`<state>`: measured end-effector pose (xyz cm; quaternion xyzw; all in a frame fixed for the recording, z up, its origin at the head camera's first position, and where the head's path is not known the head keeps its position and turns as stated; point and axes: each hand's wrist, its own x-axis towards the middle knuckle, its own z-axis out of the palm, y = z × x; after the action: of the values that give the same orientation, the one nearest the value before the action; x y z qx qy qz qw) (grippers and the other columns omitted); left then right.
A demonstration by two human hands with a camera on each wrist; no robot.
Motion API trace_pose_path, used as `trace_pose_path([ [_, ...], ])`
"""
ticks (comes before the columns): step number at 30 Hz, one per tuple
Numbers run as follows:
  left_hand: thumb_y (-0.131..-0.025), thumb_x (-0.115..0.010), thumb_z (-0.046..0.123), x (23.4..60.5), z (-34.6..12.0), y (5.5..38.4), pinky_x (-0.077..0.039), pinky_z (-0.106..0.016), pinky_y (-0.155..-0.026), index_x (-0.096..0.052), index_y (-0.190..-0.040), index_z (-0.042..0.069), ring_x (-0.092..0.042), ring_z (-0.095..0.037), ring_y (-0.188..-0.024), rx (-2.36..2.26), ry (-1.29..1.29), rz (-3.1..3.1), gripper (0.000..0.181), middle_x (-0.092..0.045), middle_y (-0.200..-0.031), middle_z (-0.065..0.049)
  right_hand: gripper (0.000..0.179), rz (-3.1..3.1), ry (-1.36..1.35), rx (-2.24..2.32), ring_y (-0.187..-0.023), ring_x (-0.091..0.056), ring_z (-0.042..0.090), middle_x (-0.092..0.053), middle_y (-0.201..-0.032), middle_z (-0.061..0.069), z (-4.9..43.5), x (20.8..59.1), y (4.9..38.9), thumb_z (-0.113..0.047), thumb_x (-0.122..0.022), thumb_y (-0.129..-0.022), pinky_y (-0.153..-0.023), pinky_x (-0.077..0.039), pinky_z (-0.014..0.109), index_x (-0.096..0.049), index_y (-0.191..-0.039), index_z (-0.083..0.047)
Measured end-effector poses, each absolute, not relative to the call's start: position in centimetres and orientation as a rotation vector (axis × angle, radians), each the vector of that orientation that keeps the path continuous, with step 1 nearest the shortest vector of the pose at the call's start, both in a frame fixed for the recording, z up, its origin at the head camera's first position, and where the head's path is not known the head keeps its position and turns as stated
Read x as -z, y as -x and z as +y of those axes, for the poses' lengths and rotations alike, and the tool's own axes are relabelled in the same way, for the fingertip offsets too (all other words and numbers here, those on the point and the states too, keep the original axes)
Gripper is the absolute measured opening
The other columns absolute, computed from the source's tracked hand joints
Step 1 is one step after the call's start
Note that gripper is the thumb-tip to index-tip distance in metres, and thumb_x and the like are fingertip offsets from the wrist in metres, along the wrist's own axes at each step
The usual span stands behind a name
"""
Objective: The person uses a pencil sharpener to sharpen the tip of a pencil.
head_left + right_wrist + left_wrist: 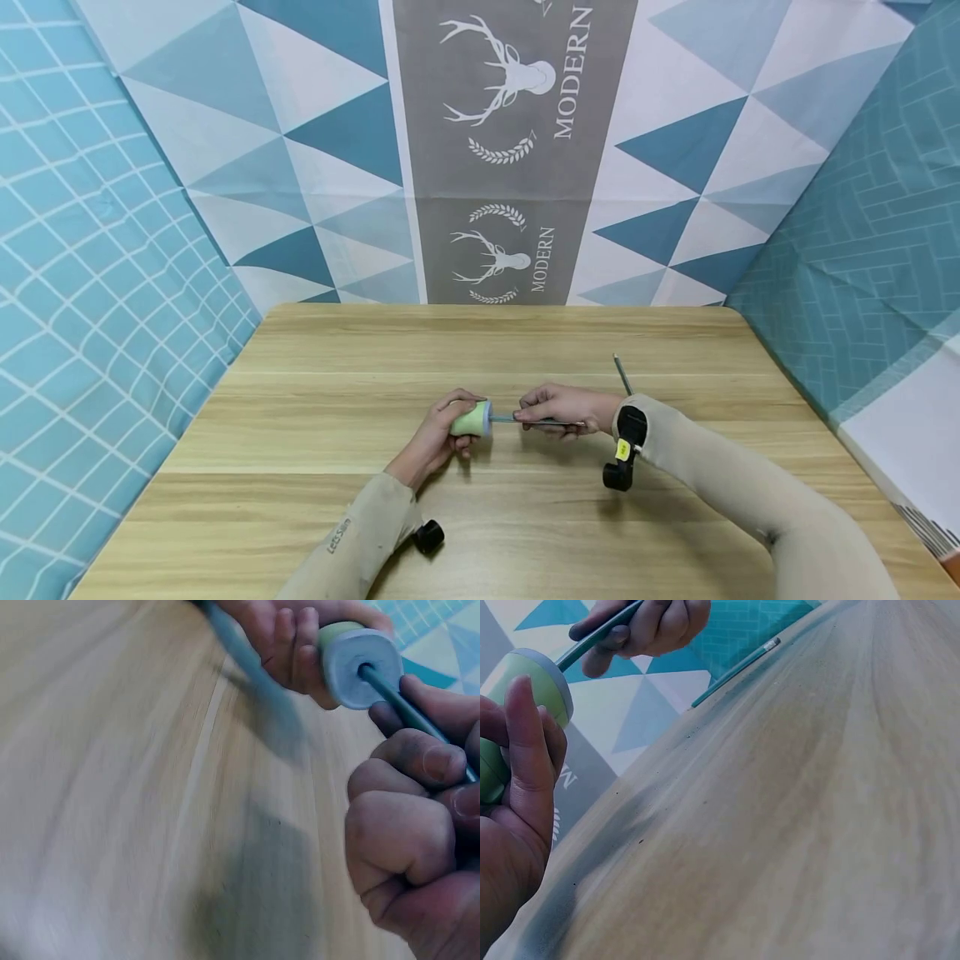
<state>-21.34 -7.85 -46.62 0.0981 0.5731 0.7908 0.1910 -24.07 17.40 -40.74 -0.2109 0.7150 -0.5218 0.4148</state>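
My left hand (441,432) grips a green pencil sharpener (467,421), its pale grey-blue end turned to the right. A dark green pencil (411,714) runs into the hole in that end face; its tip is hidden inside. My right hand (558,407) pinches the pencil's shaft between thumb and fingers, a short way from the sharpener (540,679). In the left wrist view, sharpener and pencil are held up off the wooden table.
A second pencil (735,672) lies on the wooden table (525,533), behind my right wrist in the head view. Patterned cloth (330,150) hangs past the table's far edge, and blue tiled cloth (90,275) borders the left side.
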Motion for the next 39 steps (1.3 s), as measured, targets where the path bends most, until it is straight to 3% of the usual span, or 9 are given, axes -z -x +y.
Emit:
trace_pose_path([
  [2, -0.097, -0.053, 0.019, 46.6, -7.8, 21.3, -0.048, -0.023, -0.042, -0.068, -0.101, 0.017, -0.051, -0.010, -0.048, -2.215, -0.277, 1.615, 0.015, -0.056, -0.079, -0.011, 0.040, 1.735, 0.463, 1.331, -0.038, -0.033, 0.006, -0.042, -0.053, -0.003, 17.5, 41.0, 24.1, -0.027, -0.056, -0.102, -0.034, -0.027, 0.021, -0.051, -0.093, 0.011],
  [7, -0.097, -0.054, 0.019, 46.6, -8.0, 21.2, -0.048, -0.023, -0.042, -0.065, -0.107, 0.005, -0.051, -0.009, -0.048, -2.196, -0.283, 1.634, 0.021, -0.057, -0.078, -0.012, 0.024, 1.619, 0.373, 1.385, -0.041, -0.033, 0.004, -0.042, -0.056, -0.005, 17.7, 41.7, 24.0, -0.028, -0.053, -0.103, -0.035, -0.026, 0.019, -0.055, -0.093, -0.006],
  [9, -0.097, -0.053, 0.019, 46.7, -8.0, 21.2, -0.048, -0.023, -0.043, -0.066, -0.106, 0.006, -0.051, -0.009, -0.048, -2.194, -0.283, 1.638, 0.020, -0.057, -0.079, -0.012, 0.023, 1.609, 0.384, 1.385, -0.041, -0.030, 0.004, -0.039, -0.054, -0.006, 17.7, 41.9, 24.0, -0.028, -0.052, -0.104, -0.035, -0.024, 0.019, -0.054, -0.094, -0.007],
  [12, -0.097, -0.053, 0.018, 46.8, -8.0, 21.2, -0.047, -0.023, -0.043, -0.069, -0.099, 0.019, -0.050, -0.009, -0.049, -2.196, -0.283, 1.633, 0.016, -0.056, -0.079, -0.012, 0.024, 1.641, 0.403, 1.357, -0.040, -0.031, 0.005, -0.039, -0.054, -0.005, 17.7, 41.8, 24.1, -0.029, -0.053, -0.103, -0.036, -0.026, 0.020, -0.053, -0.093, -0.006],
  [18, -0.096, -0.053, 0.018, 46.8, -7.7, 21.1, -0.047, -0.023, -0.042, -0.070, -0.097, 0.022, -0.048, -0.009, -0.047, -2.206, -0.294, 1.621, 0.017, -0.056, -0.077, -0.011, 0.032, 1.916, 0.543, 1.162, -0.042, -0.033, 0.009, -0.039, -0.054, -0.003, 17.8, 40.6, 24.2, -0.030, -0.055, -0.102, -0.040, -0.033, 0.024, -0.053, -0.088, -0.002],
  [25, -0.097, -0.053, 0.019, 46.8, -7.5, 21.1, -0.048, -0.023, -0.043, -0.070, -0.100, 0.021, -0.047, -0.008, -0.047, -2.198, -0.289, 1.637, 0.017, -0.057, -0.076, -0.011, 0.033, 2.227, 0.691, 0.979, -0.052, -0.050, 0.014, -0.054, -0.066, 0.002, 18.4, 38.6, 23.5, -0.034, -0.054, -0.103, -0.049, -0.045, 0.028, -0.061, -0.091, -0.004],
  [31, -0.096, -0.054, 0.020, 46.7, -7.6, 21.0, -0.048, -0.024, -0.042, -0.069, -0.104, 0.019, -0.047, -0.008, -0.046, -2.228, -0.259, 1.645, 0.017, -0.057, -0.075, -0.011, 0.024, 2.772, 1.112, 0.713, -0.060, -0.052, 0.007, -0.060, -0.075, -0.004, 18.3, 38.2, 21.4, -0.036, -0.062, -0.098, -0.054, -0.046, 0.025, -0.065, -0.098, -0.013],
  [36, -0.097, -0.053, 0.021, 46.7, -7.6, 21.1, -0.048, -0.025, -0.042, -0.069, -0.104, 0.019, -0.047, -0.009, -0.046, -2.245, -0.250, 1.632, 0.017, -0.057, -0.076, -0.011, 0.028, 3.215, 1.677, 0.106, -0.056, -0.047, 0.009, -0.054, -0.074, -0.003, 18.0, 39.9, 20.3, -0.037, -0.069, -0.092, -0.043, -0.039, 0.023, -0.061, -0.095, -0.011],
  [39, -0.098, -0.053, 0.020, 46.7, -7.5, 21.2, -0.048, -0.025, -0.042, -0.069, -0.104, 0.019, -0.047, -0.010, -0.047, -2.251, -0.240, 1.628, 0.017, -0.057, -0.077, -0.011, 0.024, 3.282, 1.943, 0.033, -0.055, -0.048, 0.011, -0.052, -0.072, -0.001, 17.7, 41.2, 20.6, -0.034, -0.064, -0.095, -0.041, -0.039, 0.023, -0.059, -0.092, -0.011],
])
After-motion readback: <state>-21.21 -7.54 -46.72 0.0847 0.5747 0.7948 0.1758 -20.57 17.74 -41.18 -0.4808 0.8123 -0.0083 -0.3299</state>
